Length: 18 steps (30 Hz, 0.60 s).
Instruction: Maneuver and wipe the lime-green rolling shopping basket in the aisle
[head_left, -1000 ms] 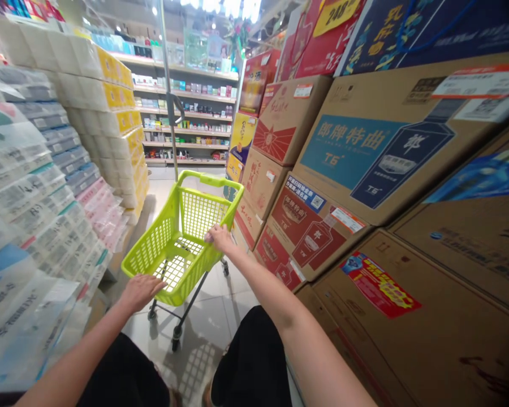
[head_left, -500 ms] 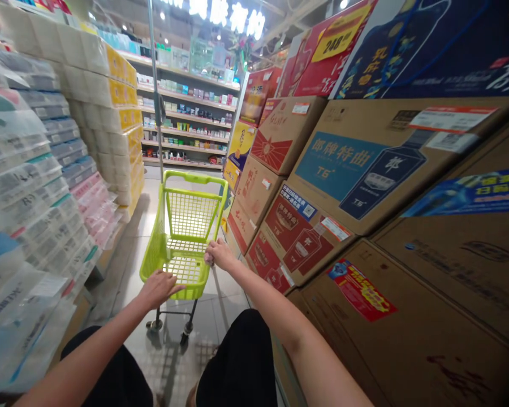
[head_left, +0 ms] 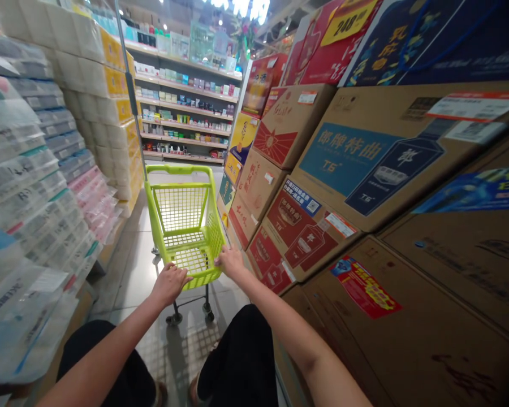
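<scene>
A lime-green shopping cart (head_left: 204,278) with a grid basket and dark wheels stands in front of my knees. Nothing lies in the part of its basket that shows. My left hand (head_left: 172,282) has its fingers curled over the near left corner of the rim. On the near right corner, my right hand (head_left: 230,262) grips the rim, its fingertips partly hidden. The cart's handle bar (head_left: 178,169) is at the far end, away from me.
Stacked cardboard cartons (head_left: 343,164) wall in the right side closely. Wrapped paper packs (head_left: 38,186) and yellow-ended paper rolls (head_left: 114,107) line the left. A thin pole (head_left: 130,85) rises by the cart's far left corner. Stocked shelves (head_left: 186,104) stand at the back.
The cart has swivelled: its near end has moved right and its far handle end left. Both my hands have shifted right with the rim, still on it.
</scene>
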### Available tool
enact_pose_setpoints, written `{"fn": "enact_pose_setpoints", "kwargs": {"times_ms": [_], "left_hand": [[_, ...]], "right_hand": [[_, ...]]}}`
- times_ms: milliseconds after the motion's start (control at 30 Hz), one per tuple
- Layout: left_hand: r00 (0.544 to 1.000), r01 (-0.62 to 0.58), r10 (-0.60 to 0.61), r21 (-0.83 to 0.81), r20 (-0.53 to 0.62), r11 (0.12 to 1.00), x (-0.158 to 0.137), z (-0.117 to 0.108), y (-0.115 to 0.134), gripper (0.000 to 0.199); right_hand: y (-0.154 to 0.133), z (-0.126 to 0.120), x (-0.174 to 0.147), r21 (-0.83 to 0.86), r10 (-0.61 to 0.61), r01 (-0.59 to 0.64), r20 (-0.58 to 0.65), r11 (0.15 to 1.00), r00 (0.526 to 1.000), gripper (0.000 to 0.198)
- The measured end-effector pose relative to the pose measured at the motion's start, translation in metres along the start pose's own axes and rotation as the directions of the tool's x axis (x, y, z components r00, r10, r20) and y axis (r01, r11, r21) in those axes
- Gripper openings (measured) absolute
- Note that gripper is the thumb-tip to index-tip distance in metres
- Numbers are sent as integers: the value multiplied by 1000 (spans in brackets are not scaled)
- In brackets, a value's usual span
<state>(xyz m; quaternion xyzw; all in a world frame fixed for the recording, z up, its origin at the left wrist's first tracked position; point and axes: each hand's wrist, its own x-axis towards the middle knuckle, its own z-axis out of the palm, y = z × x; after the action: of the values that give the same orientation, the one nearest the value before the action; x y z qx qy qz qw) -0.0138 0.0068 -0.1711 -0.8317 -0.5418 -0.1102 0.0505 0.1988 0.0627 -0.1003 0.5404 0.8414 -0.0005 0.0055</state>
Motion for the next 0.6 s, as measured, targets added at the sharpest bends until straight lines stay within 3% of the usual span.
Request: {"fn": "enact_pose_setpoints", "kwargs": {"times_ms": [67, 133, 267, 333, 467, 600], "left_hand": [[1000, 2, -2, 10, -6, 1000, 1, 1, 6, 45], [1000, 11, -11, 28, -10, 1000, 2, 1, 12, 45], [1000, 15, -15, 56, 6, 998, 1, 0, 22, 42], [1000, 10, -11, 62, 15, 998, -2, -2, 23, 41], [1000, 31, -31, 46, 2, 998, -10, -3, 24, 43], [997, 62, -63, -36, -33, 997, -13, 0, 26, 43]], "right_hand": [[3, 0, -1, -15, 58, -58, 30, 998, 998, 19], [-14, 5, -5, -21, 79, -78, 58, 997, 995, 20], [-53, 12, -6, 19, -22, 20, 121, 1000, 992, 29], [-49, 8, 2, 27, -29, 24, 171, 999, 985, 30], [-18, -3, 24, -30, 89, -84, 253, 996, 963, 25], [-30, -2, 27, -19, 90, -88, 273, 996, 958, 20]]}}
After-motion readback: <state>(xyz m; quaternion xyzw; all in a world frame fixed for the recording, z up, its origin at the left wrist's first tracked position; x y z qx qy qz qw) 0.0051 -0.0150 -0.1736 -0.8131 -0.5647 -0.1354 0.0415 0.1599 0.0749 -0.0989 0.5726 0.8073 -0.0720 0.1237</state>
